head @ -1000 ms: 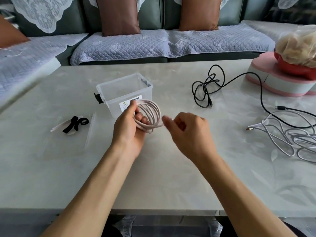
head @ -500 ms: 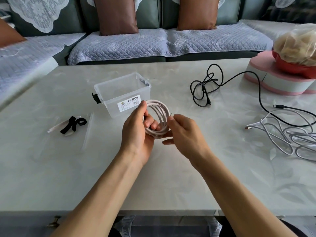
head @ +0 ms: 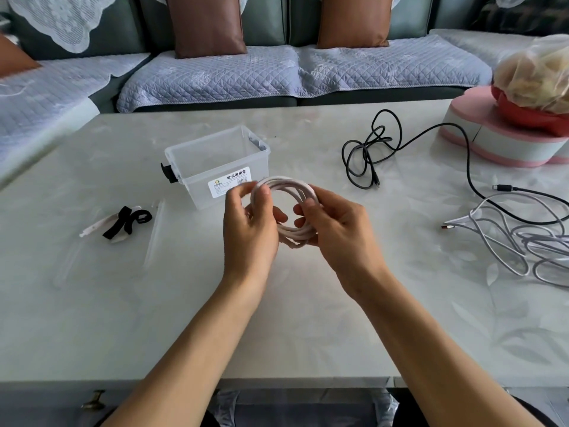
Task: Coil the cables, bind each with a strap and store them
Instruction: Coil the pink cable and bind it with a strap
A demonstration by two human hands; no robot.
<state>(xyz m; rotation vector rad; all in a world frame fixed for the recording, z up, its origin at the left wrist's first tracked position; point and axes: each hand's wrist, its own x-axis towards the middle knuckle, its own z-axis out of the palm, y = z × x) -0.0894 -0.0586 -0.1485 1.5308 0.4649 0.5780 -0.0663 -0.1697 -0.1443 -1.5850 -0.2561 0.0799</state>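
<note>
The coiling of the white cable (head: pixel 284 208) looks finished, and the binding step is judged to be next. The coil is held above the table (head: pixel 308 318), just in front of the clear plastic box (head: pixel 215 167). It is gripped on its left side by the left hand (head: pixel 249 232), thumb and fingers curled round the loops, and pinched on its right side by the right hand (head: pixel 335 229). The ring is stood nearly upright and tipped back a little, its open face turned toward the person; being round, it has no clear long axis. The cable's ends cannot be made out.

For the next move a strap is needed: black straps (head: pixel 127 221) lie well to the left on the table. One hand would have to be freed while the loops are kept pinched by the other, or the coil may spring apart.

A black cable (head: pixel 366 155) and a grey cable (head: pixel 523 241) lie uncoiled to the right.
</note>
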